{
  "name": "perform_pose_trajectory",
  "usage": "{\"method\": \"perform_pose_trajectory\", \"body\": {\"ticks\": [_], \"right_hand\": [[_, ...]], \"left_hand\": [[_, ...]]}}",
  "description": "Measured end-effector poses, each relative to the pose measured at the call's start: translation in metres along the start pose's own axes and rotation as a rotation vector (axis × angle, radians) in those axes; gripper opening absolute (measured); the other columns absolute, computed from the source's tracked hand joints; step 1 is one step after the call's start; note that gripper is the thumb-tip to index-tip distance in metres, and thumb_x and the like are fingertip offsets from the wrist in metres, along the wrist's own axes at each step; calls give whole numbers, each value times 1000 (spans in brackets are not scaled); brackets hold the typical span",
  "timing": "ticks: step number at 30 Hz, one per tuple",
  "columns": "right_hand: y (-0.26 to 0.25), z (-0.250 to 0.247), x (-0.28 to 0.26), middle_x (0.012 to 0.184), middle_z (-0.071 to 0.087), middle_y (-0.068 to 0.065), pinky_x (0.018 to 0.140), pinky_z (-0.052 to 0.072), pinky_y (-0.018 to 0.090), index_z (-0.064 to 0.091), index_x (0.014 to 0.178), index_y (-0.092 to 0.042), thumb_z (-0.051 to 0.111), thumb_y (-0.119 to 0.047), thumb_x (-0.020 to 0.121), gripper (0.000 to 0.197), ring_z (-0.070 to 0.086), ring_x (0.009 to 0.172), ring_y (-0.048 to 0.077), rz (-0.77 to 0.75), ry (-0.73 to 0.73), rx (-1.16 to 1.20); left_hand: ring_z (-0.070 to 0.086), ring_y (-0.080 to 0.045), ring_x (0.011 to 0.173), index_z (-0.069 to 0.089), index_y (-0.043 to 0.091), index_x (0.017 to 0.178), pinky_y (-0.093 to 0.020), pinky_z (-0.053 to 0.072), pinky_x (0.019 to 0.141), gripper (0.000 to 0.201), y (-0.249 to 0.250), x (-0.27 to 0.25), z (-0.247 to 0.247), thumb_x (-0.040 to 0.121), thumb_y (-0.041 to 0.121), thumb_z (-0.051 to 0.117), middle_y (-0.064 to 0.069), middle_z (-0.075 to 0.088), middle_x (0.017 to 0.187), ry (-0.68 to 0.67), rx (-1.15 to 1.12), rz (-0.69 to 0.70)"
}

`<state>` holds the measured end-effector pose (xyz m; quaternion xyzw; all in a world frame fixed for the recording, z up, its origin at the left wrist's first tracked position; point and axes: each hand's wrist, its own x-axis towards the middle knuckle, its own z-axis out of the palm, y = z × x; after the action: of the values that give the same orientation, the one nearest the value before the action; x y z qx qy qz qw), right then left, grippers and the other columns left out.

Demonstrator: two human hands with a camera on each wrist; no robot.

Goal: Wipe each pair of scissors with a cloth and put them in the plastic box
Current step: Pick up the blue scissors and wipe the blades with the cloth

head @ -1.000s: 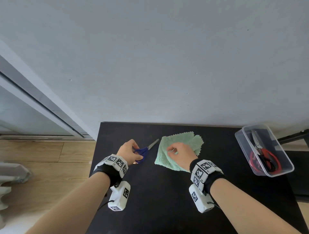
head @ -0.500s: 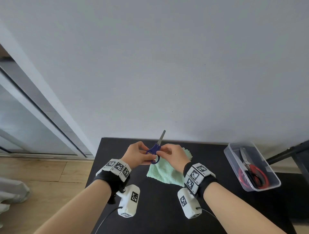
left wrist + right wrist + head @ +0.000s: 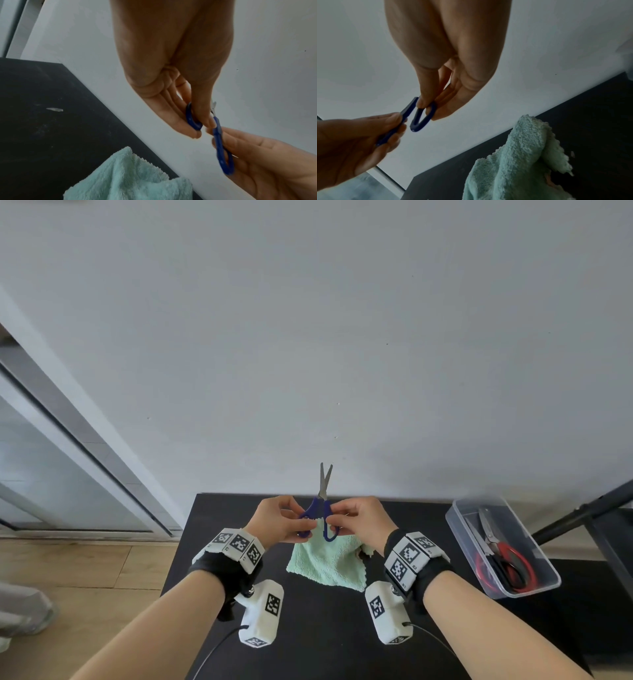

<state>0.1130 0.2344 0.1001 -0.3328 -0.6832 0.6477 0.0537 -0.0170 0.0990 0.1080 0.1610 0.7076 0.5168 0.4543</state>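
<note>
Your head view was evenly lit and sharp, bowed at its edges; both wrist views were dim and soft.
</note>
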Motion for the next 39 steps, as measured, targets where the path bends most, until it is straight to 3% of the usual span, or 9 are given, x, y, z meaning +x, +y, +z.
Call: {"method": "perform_pose_trajectory", "body": {"ticks": [5,9,14,21,27,31,35,39], "right_hand": [[3,-9,0,73,67,3,66,55,17,69,105,1,67,3,82,23,62,63,9,-8,0,1],[0,-12,0,77,67,5,66,54,16,68,107,2,66,3,83,24,61,64,11,-22,34,14],[-4,-18,4,78,67,2,67,55,16,67,110,3,65,4,84,26,59,61,7,-40,33,-19],[-8,-22,5,77,67,-2,66,53,15,69,108,0,66,2,84,24,58,61,7,-44,1,-89],[-8,-17,4,78,67,-2,69,54,15,68,109,1,65,2,85,25,57,60,5,-71,29,-63],[-5,-9,1,77,67,0,67,52,14,69,108,0,65,1,85,23,57,63,9,-74,3,-53],[-2,-5,-2,75,67,-1,68,52,14,70,107,-3,65,0,85,22,57,63,6,-70,-25,-46],[6,-7,-8,92,70,2,71,52,13,69,109,-5,71,-7,82,27,64,78,5,-42,-13,-79]], "left_hand": [[65,-16,64,67,2,86,-22,57,62,16,4,7,-9,74,-2,77,-14,66,75,27,-21,-19],[62,-14,67,67,-5,98,-18,54,63,22,2,14,-8,77,-1,74,-10,64,78,68,-176,-29],[60,-12,67,66,-4,94,-15,54,61,12,7,22,-8,82,-2,68,-7,63,77,100,-343,-38],[57,-12,66,68,-1,85,-14,53,60,3,15,27,-12,83,-3,67,-6,60,74,160,-429,0],[61,-15,70,65,-3,89,-17,55,60,6,16,24,0,85,1,66,-8,65,77,177,-626,-34],[68,-14,74,68,-2,98,-20,56,66,16,12,19,17,85,7,67,-9,72,87,52,-539,-71],[71,-14,71,67,0,90,-21,54,67,8,7,17,25,86,7,66,-9,73,84,54,-542,-66],[71,-14,72,67,0,92,-25,55,74,10,-2,17,24,86,8,67,-8,74,84,61,-508,-61]]}}
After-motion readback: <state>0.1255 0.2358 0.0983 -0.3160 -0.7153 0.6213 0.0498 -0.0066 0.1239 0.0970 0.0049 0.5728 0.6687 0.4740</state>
